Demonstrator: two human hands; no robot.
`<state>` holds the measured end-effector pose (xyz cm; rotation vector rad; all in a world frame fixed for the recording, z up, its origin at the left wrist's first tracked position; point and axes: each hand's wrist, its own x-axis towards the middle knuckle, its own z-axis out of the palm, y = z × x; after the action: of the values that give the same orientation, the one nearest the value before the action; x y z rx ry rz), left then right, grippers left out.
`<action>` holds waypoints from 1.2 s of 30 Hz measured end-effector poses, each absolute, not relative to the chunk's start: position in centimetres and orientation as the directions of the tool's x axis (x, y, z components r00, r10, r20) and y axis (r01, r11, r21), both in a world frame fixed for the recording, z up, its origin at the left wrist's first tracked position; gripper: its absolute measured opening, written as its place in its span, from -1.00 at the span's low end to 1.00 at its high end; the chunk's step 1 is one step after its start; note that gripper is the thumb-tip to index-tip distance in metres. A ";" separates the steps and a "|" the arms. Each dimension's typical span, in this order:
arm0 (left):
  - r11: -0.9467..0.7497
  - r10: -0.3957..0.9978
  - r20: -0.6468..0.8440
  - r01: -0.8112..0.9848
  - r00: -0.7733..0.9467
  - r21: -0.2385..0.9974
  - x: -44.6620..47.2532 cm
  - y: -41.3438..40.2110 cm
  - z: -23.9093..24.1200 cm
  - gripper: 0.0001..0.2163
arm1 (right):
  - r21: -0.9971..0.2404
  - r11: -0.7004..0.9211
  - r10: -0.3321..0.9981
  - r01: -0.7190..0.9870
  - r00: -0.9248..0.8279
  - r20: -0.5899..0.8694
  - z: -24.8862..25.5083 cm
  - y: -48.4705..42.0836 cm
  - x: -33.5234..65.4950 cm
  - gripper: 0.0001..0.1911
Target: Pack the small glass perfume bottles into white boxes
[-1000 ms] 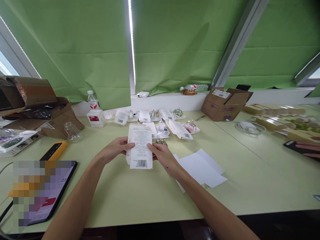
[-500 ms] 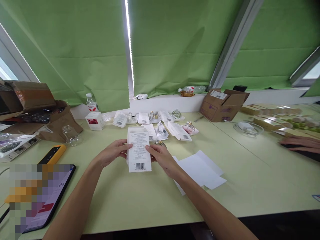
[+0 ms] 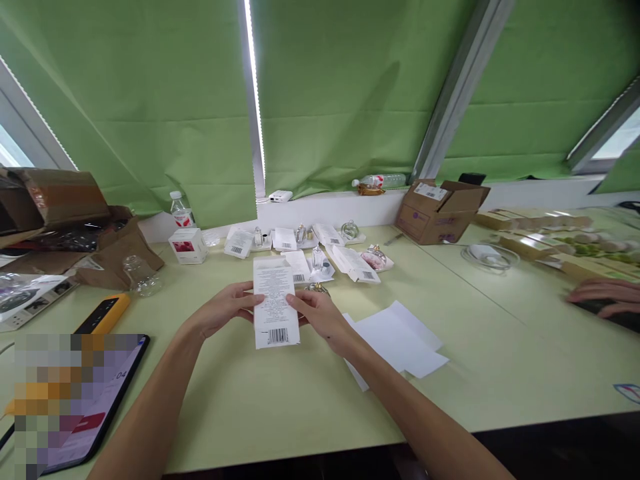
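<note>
A flat white carton [image 3: 276,307] with small print and a barcode is held upright in front of me, above the table. My left hand [image 3: 227,308] grips its left edge, thumb on the printed face. On the opposite edge, my right hand [image 3: 317,312] pinches it the same way; the fingers behind are partly hidden. Just past the carton, a small gold-topped bottle [image 3: 317,288] peeks out. Farther back stand a clear perfume bottle [image 3: 318,259] and a round green-tinted bottle [image 3: 349,230], among flattened white cartons [image 3: 354,263]. White paper sheets [image 3: 400,339] lie right of my right hand.
An open cardboard box [image 3: 434,217] stands at the back right, another brown box [image 3: 113,250] at the left. A phone [image 3: 107,407], a yellow-and-black device [image 3: 104,315] and a clear jar [image 3: 141,275] are on the left. Another person's hand [image 3: 607,297] is at the far right.
The whole view has shifted slightly. Both hands keep their grip on the carton, which has turned a little, so its left side shows less. The other person's hand at the right has moved.
</note>
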<state>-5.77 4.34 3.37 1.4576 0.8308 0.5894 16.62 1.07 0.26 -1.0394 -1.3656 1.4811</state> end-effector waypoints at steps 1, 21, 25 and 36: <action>0.061 0.783 -0.130 0.132 0.608 0.989 -5.8 4.3 3.4 -0.56 | -0.998 -0.044 0.954 -0.047 -0.299 -0.028 0.2 1.1 16.6 -0.59; 0.062 0.779 -0.108 0.096 0.618 0.993 -6.0 4.4 3.2 -0.55 | -0.997 -0.047 0.948 -0.057 -0.318 -0.027 0.3 1.1 16.6 -0.62; 0.066 0.776 -0.112 0.098 0.620 0.993 -6.0 4.4 3.3 -0.55 | -0.997 -0.049 0.948 -0.052 -0.316 -0.030 0.5 1.0 16.7 -0.61; 0.048 0.791 -0.116 0.128 0.601 0.991 -5.9 4.3 3.3 -0.54 | -0.997 -0.051 0.950 -0.060 -0.311 -0.030 0.3 1.0 16.7 -0.59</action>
<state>-5.89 4.30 3.33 1.4613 0.8265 0.6051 16.69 1.00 0.34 -1.0231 -1.3638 1.5001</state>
